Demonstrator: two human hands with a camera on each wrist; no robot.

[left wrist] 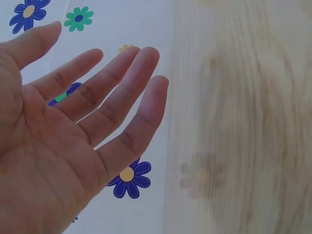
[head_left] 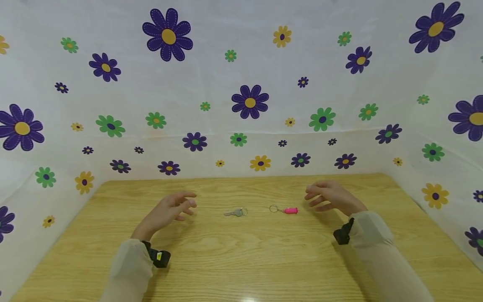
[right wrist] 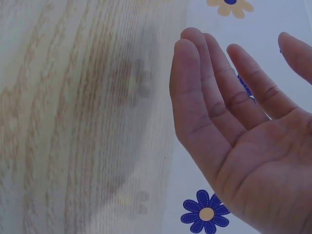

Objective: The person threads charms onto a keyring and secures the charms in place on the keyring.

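A silver key (head_left: 237, 212) with a small ring lies on the wooden table, its blade pointing left. To its right is a bright pink cylinder keychain (head_left: 290, 211), its metal ring on the left side. My left hand (head_left: 167, 213) hovers left of the key, fingers relaxed and spread, touching nothing. Beyond the pink piece, on its right, my right hand (head_left: 332, 198) hangs in the air with loosely bent fingers. Both palms, the left (left wrist: 83, 122) and the right (right wrist: 243, 126), hold nothing in the wrist views.
The light wooden table (head_left: 226, 268) is bordered at the back and both sides by a white cloth (head_left: 211, 79) printed with purple, green and yellow flowers. Each wrist wears a black camera, one on the left (head_left: 160, 257) and one on the right (head_left: 342, 235).
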